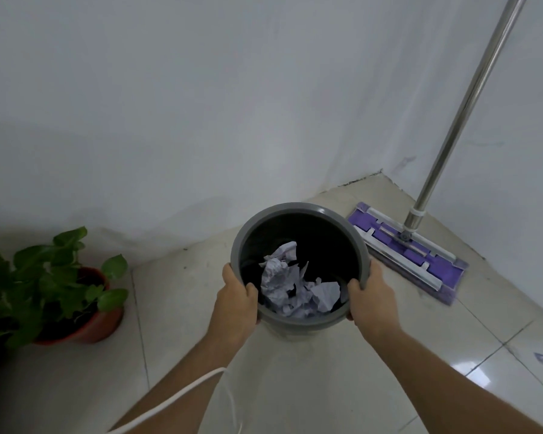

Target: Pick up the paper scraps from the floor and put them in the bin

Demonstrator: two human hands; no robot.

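Observation:
A round grey bin [298, 209] with a dark inside is held between both my hands near the corner of the room. Several crumpled white paper scraps [290, 285] lie in its bottom. My left hand [237, 294] grips the bin's left rim, thumb inside the rim. My right hand [372, 296] grips the right rim the same way. A small purple-white scrap [540, 357] lies on the tiled floor at the far right.
A flat mop with a purple pad [409, 250] and a metal handle [461, 108] leans in the right corner. A green plant in a red pot [54, 289] stands at the left by the white wall. A white cable [176, 399] hangs at the bottom.

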